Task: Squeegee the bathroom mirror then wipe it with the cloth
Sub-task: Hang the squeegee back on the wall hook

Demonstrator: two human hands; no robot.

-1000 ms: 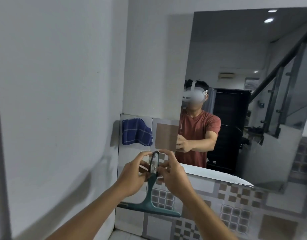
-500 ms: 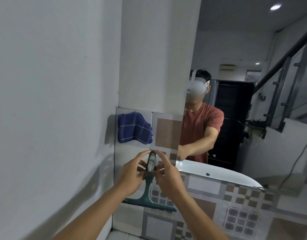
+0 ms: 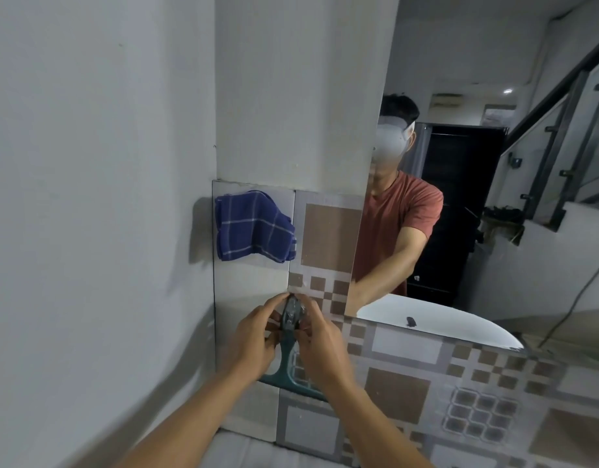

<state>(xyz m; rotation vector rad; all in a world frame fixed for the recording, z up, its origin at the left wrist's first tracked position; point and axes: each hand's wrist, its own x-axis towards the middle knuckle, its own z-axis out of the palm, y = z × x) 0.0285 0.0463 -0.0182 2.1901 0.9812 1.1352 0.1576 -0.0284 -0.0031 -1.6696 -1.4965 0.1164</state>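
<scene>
Gripping the looped top of the teal squeegee (image 3: pixel 289 346) from both sides, the left hand (image 3: pixel 254 337) and the right hand (image 3: pixel 320 342) meet low on the tiled wall (image 3: pixel 403 376). Left-hand fingers curl around the left side of the handle loop; right-hand thumb and fingers pinch its right side. Both hands are closed on the squeegee. A small metallic part sits inside the loop, too blurred to identify; whether it is a hook cannot be told.

Squeegee orientation: handle up, blade down. The blade bar runs roughly level, tilted slightly down to the right, close against the tiles below the hands. Its right end is hidden behind the right forearm.

Blue checked cloth (image 3: pixel 254 229): hanging bunched on a pale tile, above and left of the hands, well apart from them. Its hanger is not visible.

Mirror (image 3: pixel 494 231): occupies the upper right, its left edge just right of the brown patterned tile, its bottom edge sloping down to the right above the tiled band. Neither hand touches the glass. Reflection shows a person in a red T-shirt wearing a white headset, arms extended forward; a white basin rim (image 3: pixel 436 324) with a dark spot; a dark doorway; a stair railing.

Plain grey plaster wall (image 3: pixel 88 197) fills the left.
</scene>
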